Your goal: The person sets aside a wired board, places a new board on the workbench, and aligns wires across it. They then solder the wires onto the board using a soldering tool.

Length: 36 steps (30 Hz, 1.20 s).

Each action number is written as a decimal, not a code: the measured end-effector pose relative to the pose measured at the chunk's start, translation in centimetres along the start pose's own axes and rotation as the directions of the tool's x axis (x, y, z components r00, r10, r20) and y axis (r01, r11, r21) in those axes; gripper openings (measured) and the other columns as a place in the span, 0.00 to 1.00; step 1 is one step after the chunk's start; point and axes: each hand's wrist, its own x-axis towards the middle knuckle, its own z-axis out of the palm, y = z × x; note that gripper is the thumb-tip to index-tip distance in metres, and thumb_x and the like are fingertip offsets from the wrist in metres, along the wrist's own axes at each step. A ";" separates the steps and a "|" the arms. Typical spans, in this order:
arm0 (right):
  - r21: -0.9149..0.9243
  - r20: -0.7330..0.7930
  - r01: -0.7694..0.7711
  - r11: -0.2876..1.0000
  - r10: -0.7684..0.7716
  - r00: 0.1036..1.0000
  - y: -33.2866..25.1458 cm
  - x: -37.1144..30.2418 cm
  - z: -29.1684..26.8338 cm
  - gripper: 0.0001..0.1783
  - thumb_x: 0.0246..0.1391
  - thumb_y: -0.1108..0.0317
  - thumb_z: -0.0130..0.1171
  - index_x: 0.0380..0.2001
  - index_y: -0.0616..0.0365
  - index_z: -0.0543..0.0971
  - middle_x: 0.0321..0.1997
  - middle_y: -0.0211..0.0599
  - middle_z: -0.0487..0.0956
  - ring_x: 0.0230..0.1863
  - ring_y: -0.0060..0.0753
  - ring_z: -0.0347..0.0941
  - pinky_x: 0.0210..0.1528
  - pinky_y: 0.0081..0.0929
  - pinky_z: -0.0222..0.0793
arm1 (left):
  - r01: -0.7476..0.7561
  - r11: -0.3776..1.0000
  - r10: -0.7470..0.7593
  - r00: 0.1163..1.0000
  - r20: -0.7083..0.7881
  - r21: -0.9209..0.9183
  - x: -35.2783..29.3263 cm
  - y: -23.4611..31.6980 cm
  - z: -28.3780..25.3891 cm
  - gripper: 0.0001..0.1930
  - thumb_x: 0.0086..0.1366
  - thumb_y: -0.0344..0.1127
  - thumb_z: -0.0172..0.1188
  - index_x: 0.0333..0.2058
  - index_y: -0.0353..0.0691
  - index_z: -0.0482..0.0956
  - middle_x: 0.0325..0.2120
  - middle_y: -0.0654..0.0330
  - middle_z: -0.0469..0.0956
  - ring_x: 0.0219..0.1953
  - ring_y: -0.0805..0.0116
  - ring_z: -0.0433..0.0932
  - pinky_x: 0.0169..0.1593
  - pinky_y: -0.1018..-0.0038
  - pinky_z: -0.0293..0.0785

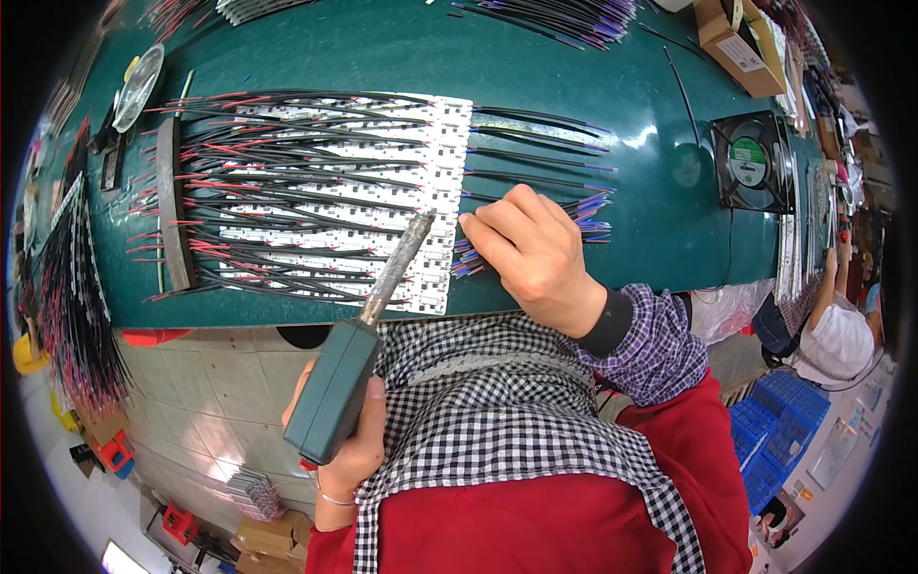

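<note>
My left hand (359, 445) is wrapped round the dark green handle of a soldering iron (333, 392). The iron's worn metal shaft slants up and its tip touches or hovers over a white circuit board panel (448, 163). At the panel's right edge, the fingers of my right hand (535, 251) pinch a thin wire, mostly hidden by the fingertips, close to the iron's tip. Short black wires with blue ends (550, 158) stick out to the right, some under my right hand. Long black and red wires (296, 182) run left across the panel.
A dark metal bar (172, 215) lies across the long wires. Beyond stand a wire bundle (564, 17), a cardboard box (738, 43) and a black fan (751, 163). More wires (81, 297) hang over the left table edge. Blue crates (779, 421) and another person (837, 335) are at right.
</note>
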 end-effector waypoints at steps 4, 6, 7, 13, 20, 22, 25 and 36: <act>0.063 0.014 -0.018 0.998 0.017 1.000 0.2 0.0 -0.4 0.14 0.41 0.73 0.61 0.35 0.64 0.81 0.32 0.34 0.73 0.34 0.33 0.71 0.31 0.28 0.68 | -0.008 0.995 0.006 1.000 -0.017 -0.101 -0.8 -0.4 -0.4 0.15 0.57 0.22 0.67 0.45 0.28 0.81 0.39 0.52 0.82 0.38 0.64 0.81 0.42 0.72 0.77; 0.099 -0.041 0.005 0.995 -0.001 0.999 0.1 0.0 -0.7 0.17 0.40 0.73 0.61 0.38 0.65 0.81 0.33 0.35 0.74 0.33 0.34 0.72 0.32 0.29 0.69 | -0.030 0.992 0.033 0.999 0.025 -0.124 -1.1 -0.4 -0.5 0.19 0.59 0.20 0.67 0.50 0.28 0.79 0.45 0.53 0.83 0.44 0.66 0.81 0.49 0.73 0.76; 0.135 -0.094 0.028 0.990 -0.016 0.995 0.0 0.0 -0.9 0.20 0.40 0.73 0.62 0.41 0.66 0.82 0.35 0.36 0.75 0.33 0.35 0.72 0.33 0.30 0.71 | -0.025 0.986 0.028 1.000 0.010 -0.167 -1.1 0.0 -0.5 0.19 0.60 0.20 0.66 0.51 0.28 0.79 0.45 0.53 0.83 0.44 0.66 0.81 0.50 0.73 0.76; 0.080 -0.016 -0.080 0.994 0.081 0.997 -1.4 -0.3 -0.9 0.31 0.33 0.79 0.61 0.49 0.68 0.82 0.36 0.38 0.74 0.31 0.36 0.71 0.32 0.30 0.69 | 0.065 0.974 -0.060 0.998 0.029 -0.218 -1.4 0.1 -0.5 0.20 0.60 0.19 0.65 0.53 0.29 0.79 0.47 0.52 0.82 0.46 0.66 0.81 0.52 0.72 0.75; 0.053 0.072 -0.060 0.997 0.056 0.996 -1.3 -1.2 -1.0 0.25 0.41 0.76 0.61 0.47 0.68 0.81 0.34 0.36 0.72 0.34 0.35 0.72 0.33 0.28 0.68 | 0.044 0.984 -0.040 0.999 0.023 -0.172 -1.9 -0.6 -0.2 0.21 0.60 0.19 0.66 0.53 0.29 0.79 0.47 0.51 0.82 0.48 0.63 0.82 0.54 0.70 0.76; 0.058 0.062 -0.066 0.996 0.062 0.996 -1.3 -1.4 -0.9 0.24 0.40 0.76 0.61 0.46 0.68 0.81 0.35 0.36 0.73 0.35 0.35 0.72 0.33 0.28 0.68 | 0.051 0.986 -0.045 0.998 0.041 -0.161 -1.6 -0.9 -0.2 0.21 0.60 0.19 0.66 0.53 0.29 0.79 0.47 0.51 0.83 0.48 0.64 0.82 0.53 0.71 0.76; 0.046 0.035 -0.078 0.996 0.076 0.996 -1.3 -1.3 -0.6 0.22 0.40 0.76 0.61 0.43 0.68 0.82 0.36 0.36 0.74 0.36 0.34 0.73 0.32 0.28 0.69 | 0.071 0.985 -0.061 0.996 0.069 -0.159 -1.4 -0.7 -0.2 0.20 0.59 0.19 0.65 0.52 0.29 0.80 0.47 0.52 0.83 0.47 0.64 0.82 0.53 0.71 0.77; 0.016 0.005 -0.023 1.000 0.023 1.000 -1.4 -1.0 -0.5 0.17 0.41 0.72 0.60 0.38 0.65 0.81 0.32 0.33 0.75 0.35 0.33 0.73 0.32 0.27 0.68 | -0.082 0.995 0.082 0.997 -0.010 -0.056 -0.5 -0.2 0.6 0.12 0.51 0.20 0.67 0.36 0.28 0.83 0.33 0.50 0.82 0.30 0.58 0.82 0.33 0.72 0.77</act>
